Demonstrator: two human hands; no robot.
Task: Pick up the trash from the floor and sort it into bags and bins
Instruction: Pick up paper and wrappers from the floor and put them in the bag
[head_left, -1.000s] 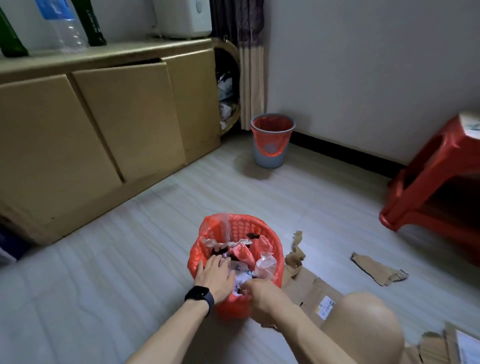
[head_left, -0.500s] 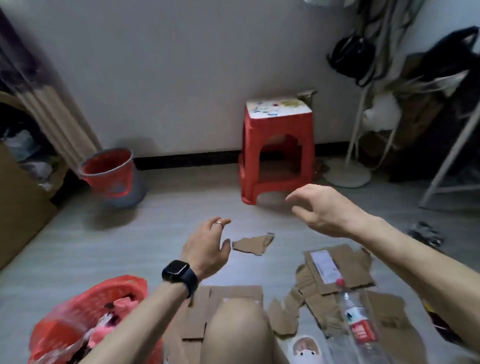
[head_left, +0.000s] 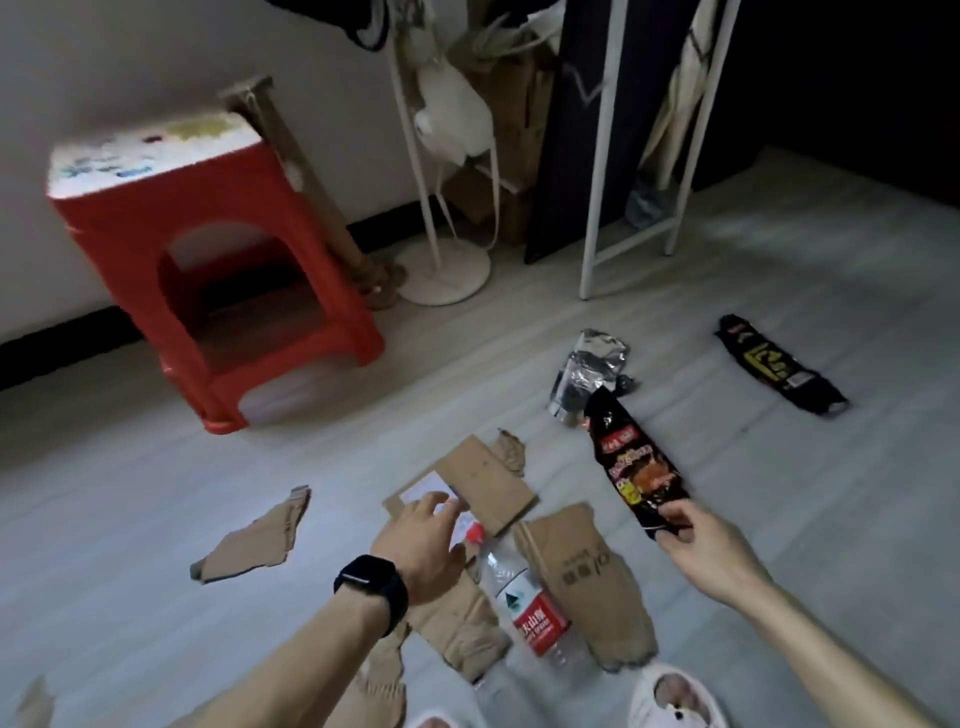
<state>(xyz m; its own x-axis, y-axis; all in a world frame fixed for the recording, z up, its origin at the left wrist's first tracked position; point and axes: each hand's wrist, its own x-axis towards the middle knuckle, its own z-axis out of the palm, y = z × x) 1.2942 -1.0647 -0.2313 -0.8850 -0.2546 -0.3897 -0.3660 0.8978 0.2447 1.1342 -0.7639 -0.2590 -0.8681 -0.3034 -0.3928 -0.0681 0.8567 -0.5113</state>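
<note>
on the pale grey floor out front, right hand pinches the lower end of a long black-and-red snack wrapper between thumb and curled fingers, with the wrapper's far end just in front of a crumpled silver foil pouch. left hand, with a black smartwatch on the wrist, is spread flat over torn brown cardboard pieces and grips nothing; it's blurry, possibly touching the card. a clear plastic bottle with red cap and label lies on the cardboard between the hands, a black-and-yellow wrapper lies well apart to the right, and a red plastic stool stands far left.
</note>
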